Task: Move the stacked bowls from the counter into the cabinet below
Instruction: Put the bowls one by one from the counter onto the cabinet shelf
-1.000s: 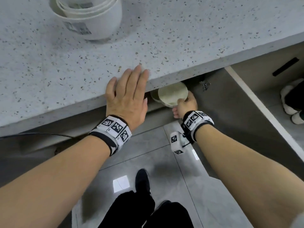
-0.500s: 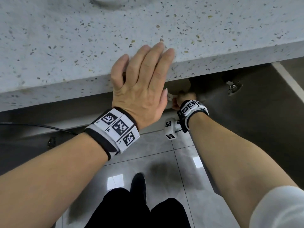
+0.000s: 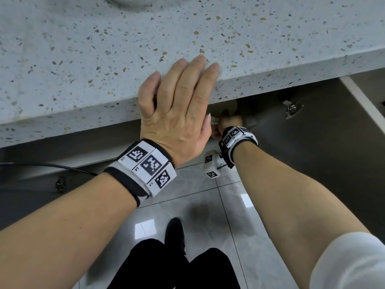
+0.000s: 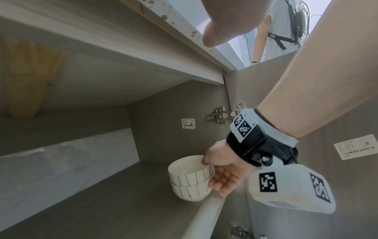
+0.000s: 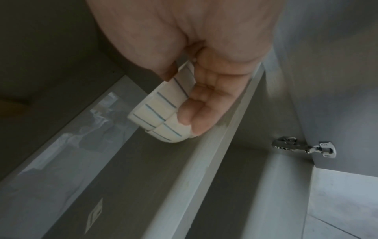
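Two stacked white bowls (image 4: 189,177) with thin blue stripes sit low inside the open cabinet, at the front edge of its grey shelf (image 4: 122,202). My right hand (image 4: 216,174) holds them, thumb over the top rim and fingers (image 5: 204,103) along the outside wall. Whether the lower bowl (image 5: 169,134) touches the shelf I cannot tell. In the head view the right hand (image 3: 228,123) reaches under the counter's edge and only a sliver of bowl (image 3: 231,105) shows. My left hand (image 3: 177,113) lies flat on the speckled counter (image 3: 104,59), fingers straight.
Another white bowl (image 3: 133,3) peeks in at the counter's far edge. The cabinet door (image 3: 333,153) stands open to the right on a metal hinge (image 3: 291,108). A black cable (image 3: 41,165) runs under the counter at left. My shoes are on the tiled floor (image 3: 208,205).
My right hand has carried the bowls further in under the counter, so they are nearly hidden from the head view. The left hand stays flat on the counter; the head has leaned closer.
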